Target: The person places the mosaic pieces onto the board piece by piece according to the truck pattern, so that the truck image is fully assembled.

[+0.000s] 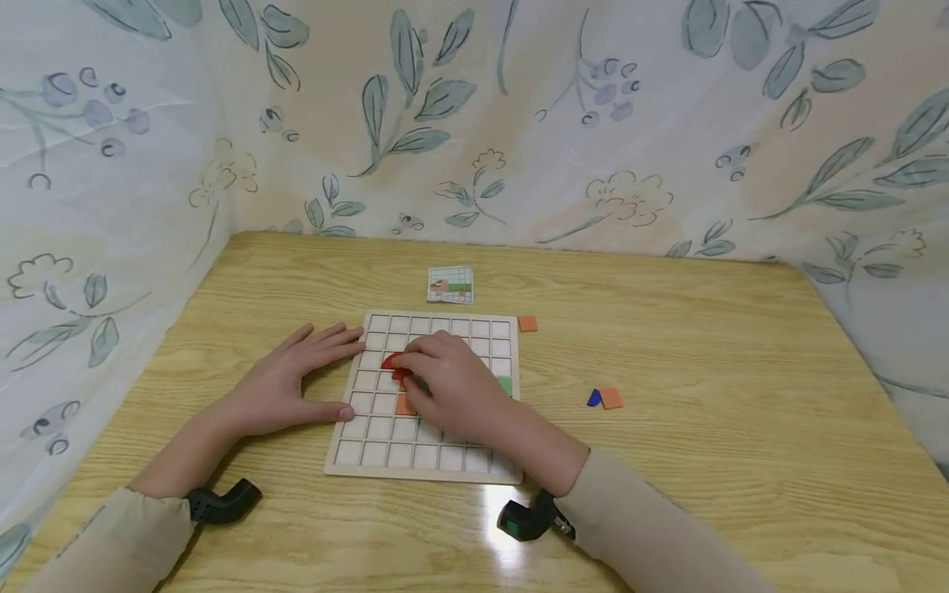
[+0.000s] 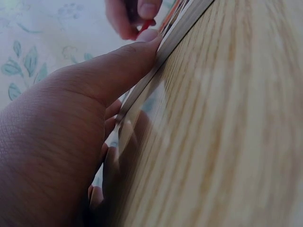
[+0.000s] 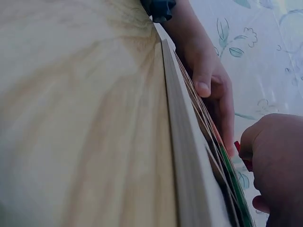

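Note:
A wooden grid board (image 1: 423, 475) lies on the table. Over its middle my right hand (image 1: 460, 387) pinches a red piece (image 1: 392, 360) with a curved edge. The left wrist view also shows the red piece (image 2: 146, 26) at the right hand's fingertips. Just below it more red shows, partly covered by the fingers. An orange tile (image 1: 404, 404) and a green piece (image 1: 505, 385) sit in the grid, and the right hand hides the cells between them. My left hand (image 1: 285, 383) is spread along the board's left side, its thumb and fingertips touching the frame.
Beyond the board lies a small printed card (image 1: 450, 285) with a coloured grid picture. One orange square (image 1: 527, 324) is by the board's top right corner. Further right, a blue piece (image 1: 595, 398) touches another orange square (image 1: 611, 398). A patterned cloth (image 1: 474, 123) hangs behind the table.

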`<state>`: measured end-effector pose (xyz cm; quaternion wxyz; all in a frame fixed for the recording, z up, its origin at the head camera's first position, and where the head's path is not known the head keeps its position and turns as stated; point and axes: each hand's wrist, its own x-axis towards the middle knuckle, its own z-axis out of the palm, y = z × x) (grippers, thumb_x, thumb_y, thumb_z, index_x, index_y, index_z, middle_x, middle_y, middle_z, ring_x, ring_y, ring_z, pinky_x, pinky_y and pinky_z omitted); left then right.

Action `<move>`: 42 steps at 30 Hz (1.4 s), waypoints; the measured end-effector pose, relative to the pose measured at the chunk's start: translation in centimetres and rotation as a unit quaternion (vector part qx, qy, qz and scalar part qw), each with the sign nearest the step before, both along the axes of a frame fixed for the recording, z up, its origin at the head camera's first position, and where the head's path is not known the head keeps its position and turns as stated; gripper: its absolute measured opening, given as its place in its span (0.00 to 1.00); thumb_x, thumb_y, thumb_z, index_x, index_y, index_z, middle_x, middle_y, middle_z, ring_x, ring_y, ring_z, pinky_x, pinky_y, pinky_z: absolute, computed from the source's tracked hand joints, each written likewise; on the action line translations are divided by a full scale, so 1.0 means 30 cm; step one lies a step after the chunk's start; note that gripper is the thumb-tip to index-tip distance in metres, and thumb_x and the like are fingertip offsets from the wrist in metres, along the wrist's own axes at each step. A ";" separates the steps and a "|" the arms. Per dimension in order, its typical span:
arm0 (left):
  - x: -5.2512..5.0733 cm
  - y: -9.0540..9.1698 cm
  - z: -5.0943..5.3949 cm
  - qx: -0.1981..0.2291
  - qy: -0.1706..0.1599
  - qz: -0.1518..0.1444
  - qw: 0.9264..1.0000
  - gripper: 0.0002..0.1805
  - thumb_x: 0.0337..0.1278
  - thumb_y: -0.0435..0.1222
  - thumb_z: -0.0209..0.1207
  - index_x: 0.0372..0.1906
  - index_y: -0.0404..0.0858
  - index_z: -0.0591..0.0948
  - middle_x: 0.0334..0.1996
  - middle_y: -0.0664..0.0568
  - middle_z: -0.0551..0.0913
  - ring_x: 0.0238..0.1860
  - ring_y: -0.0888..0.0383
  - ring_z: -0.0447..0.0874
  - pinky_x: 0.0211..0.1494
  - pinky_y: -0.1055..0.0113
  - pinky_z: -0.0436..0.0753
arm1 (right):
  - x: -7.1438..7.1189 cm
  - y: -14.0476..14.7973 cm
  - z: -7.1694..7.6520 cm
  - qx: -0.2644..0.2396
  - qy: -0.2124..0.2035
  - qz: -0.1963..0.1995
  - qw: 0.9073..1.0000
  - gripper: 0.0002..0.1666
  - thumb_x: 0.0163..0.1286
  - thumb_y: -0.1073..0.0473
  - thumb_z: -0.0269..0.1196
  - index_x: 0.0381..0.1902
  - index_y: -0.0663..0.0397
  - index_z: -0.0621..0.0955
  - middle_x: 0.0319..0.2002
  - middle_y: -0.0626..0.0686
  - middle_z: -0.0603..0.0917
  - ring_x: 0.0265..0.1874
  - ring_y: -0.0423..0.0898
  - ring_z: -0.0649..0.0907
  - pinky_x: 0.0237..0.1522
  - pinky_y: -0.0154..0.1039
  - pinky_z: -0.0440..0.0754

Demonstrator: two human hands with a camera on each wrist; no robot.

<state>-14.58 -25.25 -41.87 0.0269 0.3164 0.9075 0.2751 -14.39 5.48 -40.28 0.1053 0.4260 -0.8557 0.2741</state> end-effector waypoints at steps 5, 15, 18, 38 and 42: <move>0.002 0.001 0.000 -0.001 -0.002 0.003 1.000 0.50 0.58 0.60 0.78 0.83 0.50 0.73 0.85 0.56 0.65 0.86 0.47 0.58 0.90 0.53 0.42 | -0.002 -0.040 0.000 0.005 -0.005 0.014 1.000 0.11 0.76 0.64 0.67 0.53 0.54 0.91 0.49 0.48 0.89 0.52 0.47 0.84 0.61 0.42 0.81; 0.002 -0.005 -0.004 -0.001 0.011 -0.009 1.000 0.49 0.60 0.59 0.77 0.83 0.48 0.74 0.84 0.54 0.66 0.85 0.46 0.59 0.90 0.51 0.42 | -0.006 -0.101 0.003 0.044 -0.009 0.018 0.999 0.11 0.80 0.60 0.66 0.53 0.51 0.92 0.50 0.46 0.90 0.53 0.45 0.85 0.62 0.41 0.82; 0.000 -0.002 -0.004 -0.001 0.012 -0.010 1.000 0.49 0.60 0.59 0.77 0.83 0.48 0.73 0.84 0.54 0.66 0.85 0.46 0.59 0.90 0.51 0.43 | -0.007 -0.113 0.005 0.061 -0.011 0.018 0.998 0.12 0.80 0.59 0.66 0.55 0.51 0.91 0.52 0.46 0.90 0.54 0.45 0.85 0.61 0.41 0.82; 0.001 0.001 0.001 -0.003 -0.004 -0.004 1.000 0.51 0.59 0.59 0.77 0.84 0.47 0.71 0.84 0.52 0.66 0.86 0.46 0.58 0.90 0.48 0.42 | -0.018 -0.138 -0.006 0.088 -0.038 0.006 0.995 0.14 0.81 0.55 0.65 0.58 0.46 0.91 0.57 0.45 0.90 0.59 0.45 0.84 0.63 0.46 0.81; 0.001 -0.001 -0.002 -0.003 -0.003 -0.005 1.000 0.51 0.60 0.60 0.77 0.84 0.48 0.71 0.84 0.52 0.66 0.86 0.46 0.58 0.90 0.48 0.42 | -0.020 -0.138 -0.014 0.089 -0.040 0.007 0.995 0.13 0.82 0.55 0.66 0.58 0.44 0.91 0.57 0.44 0.90 0.58 0.45 0.84 0.61 0.45 0.81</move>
